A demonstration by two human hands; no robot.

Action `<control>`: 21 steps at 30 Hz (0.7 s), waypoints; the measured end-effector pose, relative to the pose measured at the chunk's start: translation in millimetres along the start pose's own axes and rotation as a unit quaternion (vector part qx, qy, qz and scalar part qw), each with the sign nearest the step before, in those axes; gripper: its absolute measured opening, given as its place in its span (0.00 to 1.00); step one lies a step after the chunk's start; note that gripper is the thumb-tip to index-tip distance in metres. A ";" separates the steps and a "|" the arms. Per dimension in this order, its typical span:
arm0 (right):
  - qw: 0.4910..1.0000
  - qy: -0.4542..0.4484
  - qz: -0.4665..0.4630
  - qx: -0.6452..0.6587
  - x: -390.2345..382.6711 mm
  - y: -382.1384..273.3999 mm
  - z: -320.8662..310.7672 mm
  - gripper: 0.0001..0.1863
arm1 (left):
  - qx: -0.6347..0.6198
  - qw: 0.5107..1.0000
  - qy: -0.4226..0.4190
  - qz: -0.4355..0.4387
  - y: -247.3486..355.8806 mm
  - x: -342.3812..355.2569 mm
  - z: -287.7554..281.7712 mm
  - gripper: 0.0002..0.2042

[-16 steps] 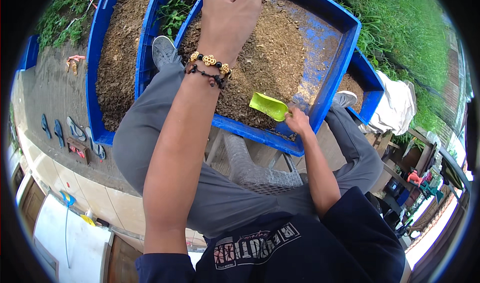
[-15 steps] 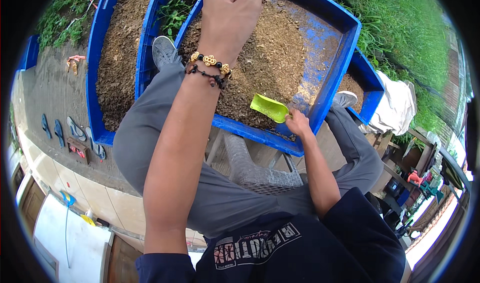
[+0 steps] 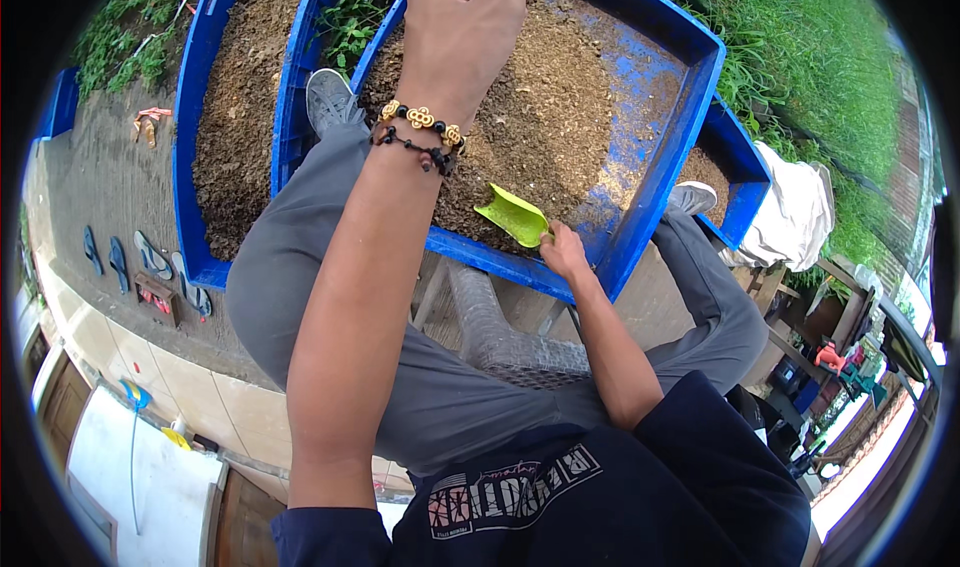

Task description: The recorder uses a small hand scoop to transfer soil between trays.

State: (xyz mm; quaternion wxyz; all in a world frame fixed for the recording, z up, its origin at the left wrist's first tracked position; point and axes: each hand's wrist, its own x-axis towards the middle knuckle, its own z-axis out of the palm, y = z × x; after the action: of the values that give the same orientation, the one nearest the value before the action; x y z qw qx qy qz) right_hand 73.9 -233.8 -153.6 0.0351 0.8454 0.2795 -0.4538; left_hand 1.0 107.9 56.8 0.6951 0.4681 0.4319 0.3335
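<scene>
A lime-green hand scoop (image 3: 513,217) is gripped by the handle in my right hand (image 3: 565,252). Its blade rests low over brown, crumbly material (image 3: 560,97) near the front edge of a large blue tray (image 3: 655,195). My left hand (image 3: 468,22) is raised at the top of the picture, above the tray, with its fingers curled together. Whether it pinches anything is hidden by the hand and the picture's edge. Beaded bracelets circle that wrist.
Another blue tray of brown material (image 3: 240,107) stands at the left, and a smaller blue tray (image 3: 745,202) sits to the right beside a white sack (image 3: 790,212). A grey woven-pattern stool (image 3: 515,352) shows between my legs. Grass (image 3: 780,27) grows behind; slippers (image 3: 117,262) lie at left.
My right hand and the scoop have shifted left along the front of the tray, and the scoop is tilted more steeply. My left hand stays nearly in place.
</scene>
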 end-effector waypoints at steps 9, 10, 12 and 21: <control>0.996 0.038 -0.034 0.075 18.6 -50.5 19.5 0.14 | 0.000 1.000 -0.001 -0.007 -0.8 -1.7 0.1 0.06; 0.996 0.038 -0.034 0.075 21.3 -56.5 17.9 0.14 | -0.009 1.000 -0.005 0.006 0.3 -4.3 -0.6 0.06; 0.998 0.018 -0.018 0.061 29.6 -65.9 14.7 0.15 | -0.018 1.000 -0.007 0.020 0.5 -4.5 -2.8 0.06; 0.990 0.029 -0.128 0.043 66.2 -33.3 9.4 0.13 | -0.002 1.000 -0.029 0.003 13.3 -8.7 1.4 0.06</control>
State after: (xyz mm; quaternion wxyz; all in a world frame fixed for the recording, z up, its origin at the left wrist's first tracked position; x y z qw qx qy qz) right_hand 78.6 -179.6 -204.7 -0.0682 0.8163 0.3663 -0.4414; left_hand -2.0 104.4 72.1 0.7071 0.4776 0.4095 0.3228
